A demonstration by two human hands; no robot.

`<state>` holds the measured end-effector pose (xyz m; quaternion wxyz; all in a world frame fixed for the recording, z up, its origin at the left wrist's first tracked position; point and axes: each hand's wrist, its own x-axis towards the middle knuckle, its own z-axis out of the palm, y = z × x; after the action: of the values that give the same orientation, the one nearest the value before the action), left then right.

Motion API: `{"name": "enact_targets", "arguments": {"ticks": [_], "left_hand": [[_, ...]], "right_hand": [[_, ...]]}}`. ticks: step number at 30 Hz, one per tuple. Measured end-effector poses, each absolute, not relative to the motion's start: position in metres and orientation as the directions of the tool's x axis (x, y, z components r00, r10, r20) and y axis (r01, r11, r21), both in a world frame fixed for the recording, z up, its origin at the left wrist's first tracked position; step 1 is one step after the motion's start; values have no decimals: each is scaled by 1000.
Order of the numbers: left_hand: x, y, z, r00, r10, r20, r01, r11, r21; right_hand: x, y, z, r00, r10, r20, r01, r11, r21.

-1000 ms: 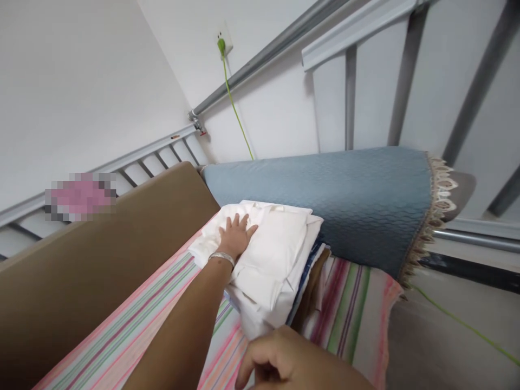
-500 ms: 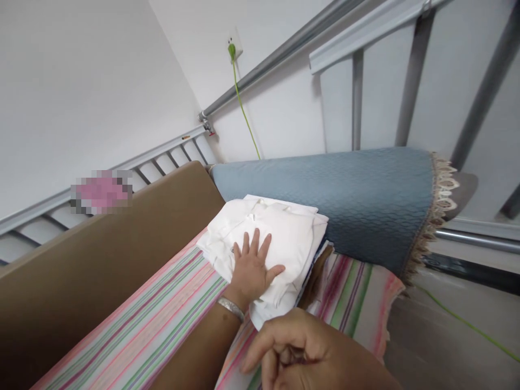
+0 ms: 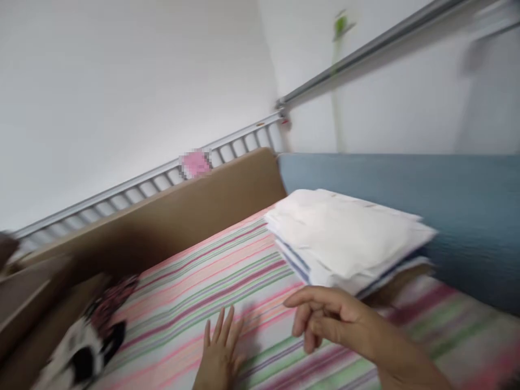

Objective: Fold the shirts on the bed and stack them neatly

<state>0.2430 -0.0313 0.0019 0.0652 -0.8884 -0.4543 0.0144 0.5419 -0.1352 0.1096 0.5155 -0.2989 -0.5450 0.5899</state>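
White cloth pile (image 3: 345, 233) on the striped sheet (image 3: 182, 292) looks soft and floppy, best held from underneath with 2 hands; left hand (image 3: 217, 357) spread open, right hand (image 3: 345, 319) half curled, both empty.

I am holding my left hand (image 3: 217, 349) palm down, fingers extended and slightly parted, while my right hand (image 3: 337, 320) is hovering near it, fingers loosely curling beneath a straighter, left-pointing index finger.
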Motion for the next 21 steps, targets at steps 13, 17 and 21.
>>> {"name": "enact_targets", "arguments": {"ticks": [13,17,21], "left_hand": [[25,-150,-76,0,978,207,1000,-2,9],[29,-148,-73,-2,975,223,992,-26,127],[17,-131,-56,-20,977,211,969,-33,245]], "right_hand": [[330,-72,-85,-194,873,448,861,370,-348],[322,-79,-115,-223,808,546,919,361,-160],[329,-78,-119,-283,816,504,916,385,-108]]}}
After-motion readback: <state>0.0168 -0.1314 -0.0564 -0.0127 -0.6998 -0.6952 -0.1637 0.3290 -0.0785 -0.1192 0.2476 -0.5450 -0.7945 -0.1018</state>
